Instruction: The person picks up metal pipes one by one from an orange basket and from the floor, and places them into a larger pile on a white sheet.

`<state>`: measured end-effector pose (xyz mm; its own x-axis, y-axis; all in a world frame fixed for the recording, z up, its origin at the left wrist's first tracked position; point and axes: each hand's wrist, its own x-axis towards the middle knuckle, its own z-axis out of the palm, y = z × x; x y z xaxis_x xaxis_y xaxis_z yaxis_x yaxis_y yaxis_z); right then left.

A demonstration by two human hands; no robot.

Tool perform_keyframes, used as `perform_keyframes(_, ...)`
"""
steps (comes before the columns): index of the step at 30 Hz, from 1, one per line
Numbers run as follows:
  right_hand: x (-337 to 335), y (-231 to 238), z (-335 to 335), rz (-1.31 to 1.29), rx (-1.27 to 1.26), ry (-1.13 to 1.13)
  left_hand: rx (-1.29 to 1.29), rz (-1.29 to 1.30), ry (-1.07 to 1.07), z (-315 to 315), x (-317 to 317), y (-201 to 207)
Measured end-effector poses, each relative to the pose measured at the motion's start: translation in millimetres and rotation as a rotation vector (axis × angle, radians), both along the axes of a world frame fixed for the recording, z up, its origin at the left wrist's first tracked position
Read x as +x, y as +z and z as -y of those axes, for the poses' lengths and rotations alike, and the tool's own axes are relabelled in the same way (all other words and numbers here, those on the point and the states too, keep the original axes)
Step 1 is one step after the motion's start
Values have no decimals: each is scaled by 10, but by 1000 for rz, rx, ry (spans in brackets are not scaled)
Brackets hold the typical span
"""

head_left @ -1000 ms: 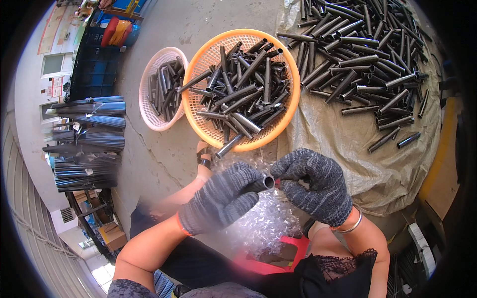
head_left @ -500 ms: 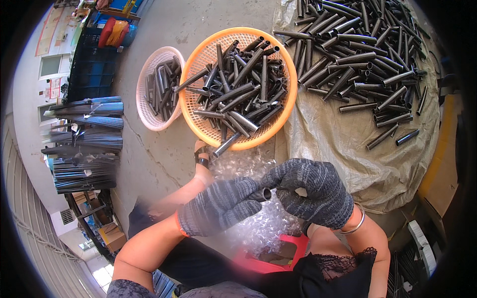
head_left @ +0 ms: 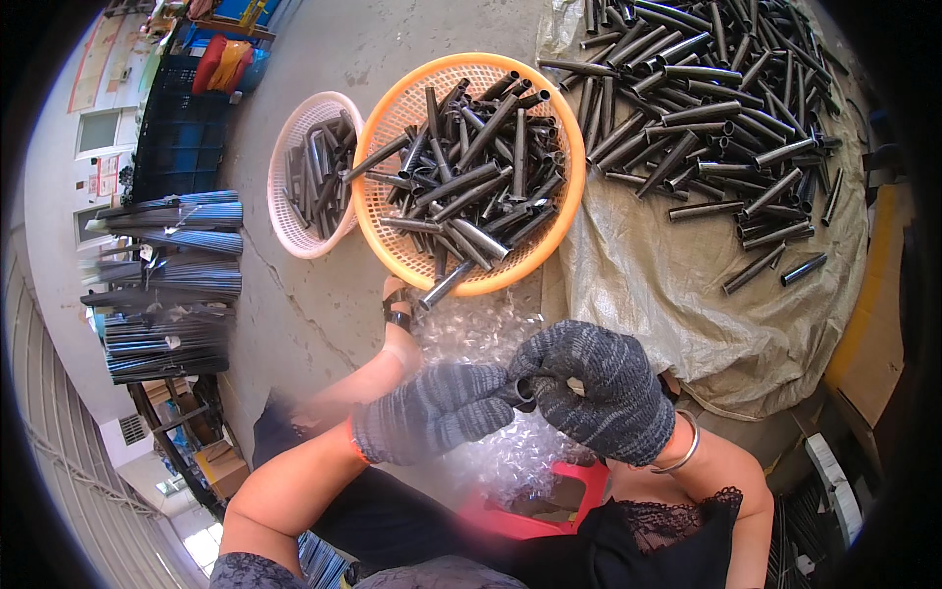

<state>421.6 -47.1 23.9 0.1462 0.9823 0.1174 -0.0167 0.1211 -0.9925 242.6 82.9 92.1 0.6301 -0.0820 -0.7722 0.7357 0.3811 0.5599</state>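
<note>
Both my hands wear dark grey knitted gloves and meet low in the middle of the view. My left hand (head_left: pixel 427 407) is closed around a short dark metal tube (head_left: pixel 525 395), of which only the open end shows past the fingers. My right hand (head_left: pixel 601 393) is bent round, its thumb and forefinger pinched at that open end and touching it. Any small piece between those fingertips is too small to make out. Below the hands lies a heap of clear plastic scraps (head_left: pixel 505 459).
An orange basket (head_left: pixel 577 187) full of dark tubes stands ahead, a smaller pink basket (head_left: pixel 280 201) with tubes to its left. A large tube pile (head_left: pixel 716 118) covers a beige sheet (head_left: pixel 653 304) at right. A red stool (head_left: pixel 592 491) is near my legs; bundled rods (head_left: pixel 172 344) lie left.
My right hand has shifted slightly left, its fingertips now on the tube's open end rather than just beside it. The left hand has stayed nearly still, holding the tube.
</note>
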Motion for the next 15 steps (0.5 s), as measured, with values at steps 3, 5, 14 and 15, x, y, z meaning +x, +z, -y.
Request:
perform_keyframes(3, 25, -37, 4, -65, -29, 0, 84, 54, -16, 37, 9, -13)
perform_keyframes(5, 63, -31, -18, -14, -3, -26, 158, 82, -26, 73, 26, -27)
perform_keyframes(14, 139, -246, -44, 236, 42, -141, 115, 110, -232, -18, -13, -11)
perform_keyframes(15, 173, -261, -36, 285, 39, -164, -24, -25, -75, -2, -23, -25)
